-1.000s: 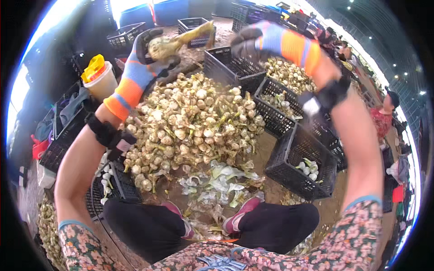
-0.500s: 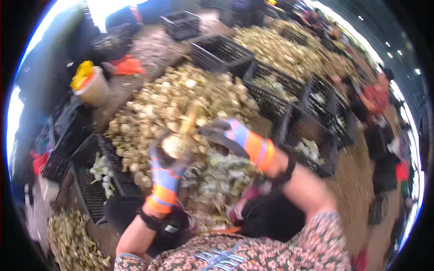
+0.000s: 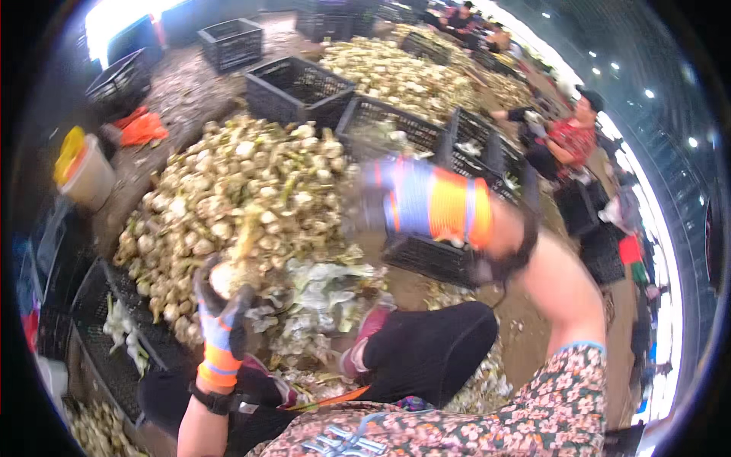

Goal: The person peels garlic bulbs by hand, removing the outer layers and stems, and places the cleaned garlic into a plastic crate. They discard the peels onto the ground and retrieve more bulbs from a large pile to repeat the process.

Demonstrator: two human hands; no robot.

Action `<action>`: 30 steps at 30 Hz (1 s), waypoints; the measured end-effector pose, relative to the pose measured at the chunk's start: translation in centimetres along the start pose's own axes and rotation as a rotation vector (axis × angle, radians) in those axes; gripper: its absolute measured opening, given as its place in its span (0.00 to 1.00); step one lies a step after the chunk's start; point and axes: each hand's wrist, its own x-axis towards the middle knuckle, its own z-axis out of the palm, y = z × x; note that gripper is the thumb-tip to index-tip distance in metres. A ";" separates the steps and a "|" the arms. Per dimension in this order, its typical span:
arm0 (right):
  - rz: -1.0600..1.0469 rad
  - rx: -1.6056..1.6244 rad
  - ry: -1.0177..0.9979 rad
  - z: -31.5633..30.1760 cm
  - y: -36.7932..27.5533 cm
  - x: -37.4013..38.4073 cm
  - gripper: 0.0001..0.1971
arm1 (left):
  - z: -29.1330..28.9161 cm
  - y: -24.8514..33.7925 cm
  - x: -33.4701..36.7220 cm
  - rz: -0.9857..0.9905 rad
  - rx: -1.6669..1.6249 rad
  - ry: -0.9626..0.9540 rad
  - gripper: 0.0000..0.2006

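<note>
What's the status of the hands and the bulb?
Left hand gripping a garlic bulb, stalk up. Right hand raised, motion-blurred, contents unclear. Garlic pile ahead, nothing between.

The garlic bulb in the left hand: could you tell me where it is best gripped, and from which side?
Probably around the round head of the garlic bulb, from below, as the left hand cups it now; its stalk points up and away, free.
</note>
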 end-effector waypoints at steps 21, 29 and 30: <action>0.542 1.679 0.687 18.8 -11.1 5.0 0.24 | 2.4 -4.1 -1.4 0.464 0.466 -0.100 0.37; 0.532 1.504 0.709 19.5 -9.2 2.5 0.16 | 2.4 -0.7 -1.8 -0.241 -0.365 -0.276 0.37; 0.635 1.474 0.644 19.3 -9.4 2.5 0.14 | 2.4 -0.1 -1.7 -0.288 -0.391 -0.282 0.36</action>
